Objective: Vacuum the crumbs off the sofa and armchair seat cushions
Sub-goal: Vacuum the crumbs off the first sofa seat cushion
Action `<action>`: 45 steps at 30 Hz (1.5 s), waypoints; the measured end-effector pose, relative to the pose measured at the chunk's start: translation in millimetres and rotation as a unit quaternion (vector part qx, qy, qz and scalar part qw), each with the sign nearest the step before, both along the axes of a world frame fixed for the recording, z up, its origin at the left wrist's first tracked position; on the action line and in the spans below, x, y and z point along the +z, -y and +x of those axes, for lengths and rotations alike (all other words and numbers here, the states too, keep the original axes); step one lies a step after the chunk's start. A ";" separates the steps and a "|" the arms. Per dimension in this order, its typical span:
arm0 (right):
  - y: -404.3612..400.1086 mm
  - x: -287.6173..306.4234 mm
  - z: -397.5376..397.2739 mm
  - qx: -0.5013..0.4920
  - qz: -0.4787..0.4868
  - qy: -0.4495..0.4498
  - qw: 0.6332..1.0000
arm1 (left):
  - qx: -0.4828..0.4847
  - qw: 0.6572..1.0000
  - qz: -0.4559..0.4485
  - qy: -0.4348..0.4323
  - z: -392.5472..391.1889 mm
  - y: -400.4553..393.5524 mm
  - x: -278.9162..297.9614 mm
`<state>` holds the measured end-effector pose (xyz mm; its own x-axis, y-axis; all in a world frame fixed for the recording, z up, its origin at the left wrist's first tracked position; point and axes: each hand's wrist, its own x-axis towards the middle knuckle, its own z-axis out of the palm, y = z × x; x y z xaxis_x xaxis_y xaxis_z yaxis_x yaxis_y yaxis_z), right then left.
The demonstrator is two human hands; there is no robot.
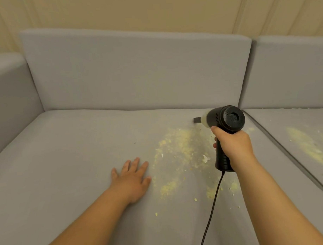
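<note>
Grey sofa seat cushion (70,162) carries yellow crumbs (178,145) mid-right, more on the neighbouring cushion (304,144). Right hand (233,145) is clenched around the black handheld vacuum (224,120), its nozzle (197,119) seemingly touching fabric beyond the patch. Left hand (131,175) lies flat, fingers spread, beside the crumbs. Best drawn back in slow, overlapping strokes, nozzle low.

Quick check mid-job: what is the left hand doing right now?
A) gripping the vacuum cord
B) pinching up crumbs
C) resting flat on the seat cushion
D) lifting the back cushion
C: the left hand lies palm-down, fingers spread, on the seat cushion beside the crumbs.
</note>
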<state>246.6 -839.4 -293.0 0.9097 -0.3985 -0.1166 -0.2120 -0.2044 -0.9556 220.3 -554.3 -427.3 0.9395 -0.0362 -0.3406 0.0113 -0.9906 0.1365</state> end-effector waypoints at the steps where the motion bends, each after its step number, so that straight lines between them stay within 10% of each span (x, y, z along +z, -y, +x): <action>1: 1.6 -1.4 1.5 0.007 0.004 -0.002 1.000 | -0.001 1.000 0.002 0.001 1.4 -0.4 -1.4; 18: -33.2 -6.8 4.7 0.134 0.042 -0.013 0.990 | 0.001 1.000 0.007 -0.024 -11.3 -7.9 4.7; 45: -21.8 7.8 -28.9 0.077 0.000 0.018 0.997 | -0.012 0.999 0.001 -0.038 -7.7 2.8 7.5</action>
